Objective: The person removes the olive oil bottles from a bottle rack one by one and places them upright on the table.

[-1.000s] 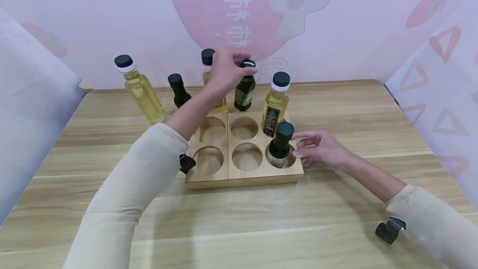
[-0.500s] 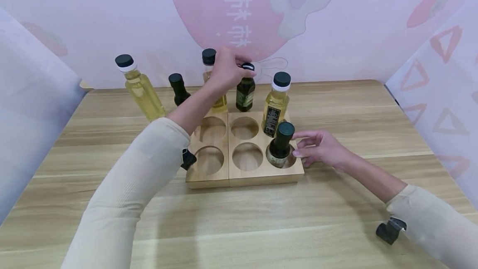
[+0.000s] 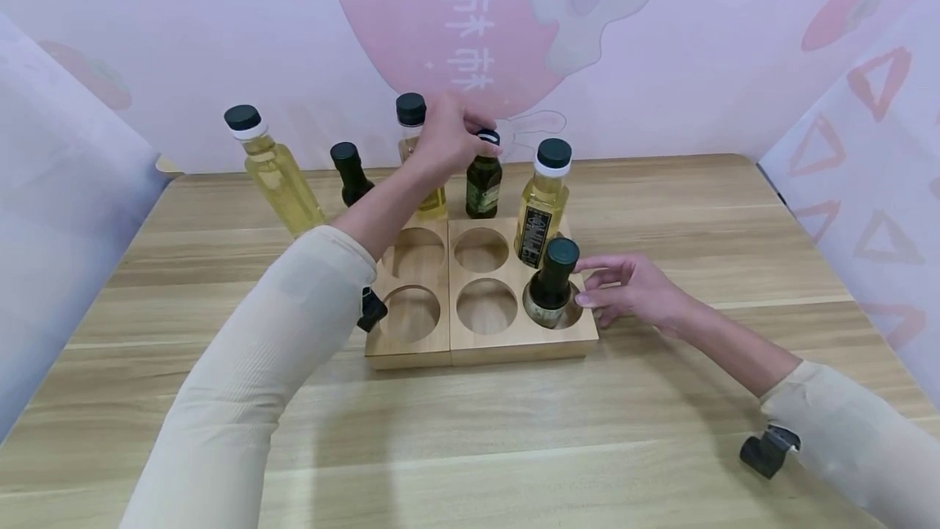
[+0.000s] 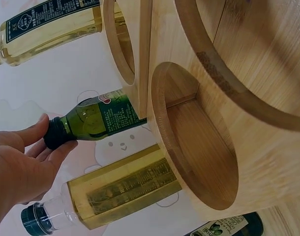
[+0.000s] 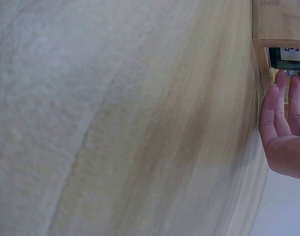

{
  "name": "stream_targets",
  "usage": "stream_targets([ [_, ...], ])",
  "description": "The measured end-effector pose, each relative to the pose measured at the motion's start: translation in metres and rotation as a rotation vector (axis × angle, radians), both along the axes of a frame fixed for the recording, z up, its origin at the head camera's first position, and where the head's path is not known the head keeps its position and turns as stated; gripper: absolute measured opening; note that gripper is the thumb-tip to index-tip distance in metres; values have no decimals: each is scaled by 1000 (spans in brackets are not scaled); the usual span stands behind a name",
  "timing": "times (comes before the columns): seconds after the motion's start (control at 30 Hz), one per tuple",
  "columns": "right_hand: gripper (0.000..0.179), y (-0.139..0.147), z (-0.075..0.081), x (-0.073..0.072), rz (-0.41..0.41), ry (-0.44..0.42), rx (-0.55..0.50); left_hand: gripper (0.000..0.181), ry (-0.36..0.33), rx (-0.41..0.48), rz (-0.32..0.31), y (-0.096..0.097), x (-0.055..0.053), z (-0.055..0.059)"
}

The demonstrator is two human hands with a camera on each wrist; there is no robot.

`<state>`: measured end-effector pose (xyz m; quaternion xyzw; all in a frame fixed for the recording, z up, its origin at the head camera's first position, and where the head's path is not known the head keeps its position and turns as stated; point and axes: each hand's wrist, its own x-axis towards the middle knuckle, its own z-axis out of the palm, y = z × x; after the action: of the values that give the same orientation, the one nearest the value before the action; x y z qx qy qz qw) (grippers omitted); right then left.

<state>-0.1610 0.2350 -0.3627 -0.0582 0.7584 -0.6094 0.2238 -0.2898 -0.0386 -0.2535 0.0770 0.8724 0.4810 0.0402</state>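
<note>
L hand [image 3: 444,137] has thumb & fingers clamped on the black cap [image 4: 55,133] of the small dark-green glass btl w/ green label [image 3: 483,186]; btl's upright just behind the light-wood block rack w/ round holes [image 3: 516,340]. Base hidden in L wrist cam. R hand [image 3: 627,294] is at rack's R end, fingers apart, lightly bent; can't tell how firmly they touch. Rack's R column: dark long-neck btl w/ pale label [image 3: 551,288] in front hole, clear yellow-oil btl w/ black label [image 3: 534,227] behind it. L of gripped btl: black-capped clear oil btl [image 3: 433,204], partly behind L hand; then slim dark btl [image 3: 354,182], tall white-collared oil btl [image 3: 282,186].
</note>
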Motion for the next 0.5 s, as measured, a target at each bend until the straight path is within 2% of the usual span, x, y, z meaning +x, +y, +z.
stream_targets([
  [0.2,45,-1,-2,0,-1,-1,-8,34,-33,-4,-2,-1,0,-2],
  [0.5,45,-1,0,0,4,0,2,36,-21,-17,-39,-4,-2,-3],
])
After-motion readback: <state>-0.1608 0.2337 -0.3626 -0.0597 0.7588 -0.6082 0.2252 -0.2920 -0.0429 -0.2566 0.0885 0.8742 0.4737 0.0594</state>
